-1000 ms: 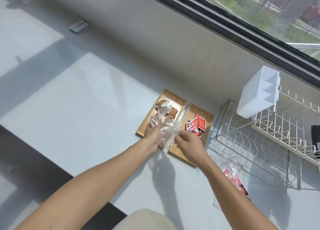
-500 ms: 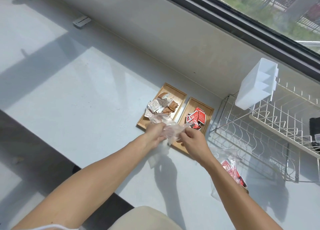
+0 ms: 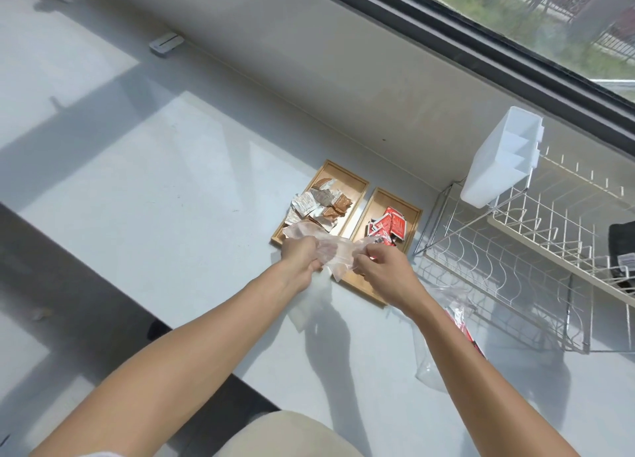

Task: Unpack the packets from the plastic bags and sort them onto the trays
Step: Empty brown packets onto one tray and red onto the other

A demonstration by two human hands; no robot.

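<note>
Two wooden trays lie side by side on the grey counter. The left tray (image 3: 355, 181) holds a heap of brown and white packets (image 3: 319, 202). The right tray (image 3: 410, 216) holds red packets (image 3: 390, 224). Over the trays' near ends, my left hand (image 3: 299, 255) and my right hand (image 3: 381, 260) both grip a crumpled clear plastic bag (image 3: 331, 250) stretched between them; it looks empty. A second clear bag (image 3: 443, 322) with red packets inside lies on the counter to the right, partly hidden by my right forearm.
A wire dish rack (image 3: 508, 257) stands at the right with a white plastic caddy (image 3: 498, 161) hung on its corner. A low wall and window run along the back. A small white device (image 3: 165, 43) lies at the far left. The counter's front edge (image 3: 144, 305) drops off.
The brown and white packets have come out of the held bag onto the left tray. My hands have drawn the bag flatter and slightly toward me, and the view shifted a little.
</note>
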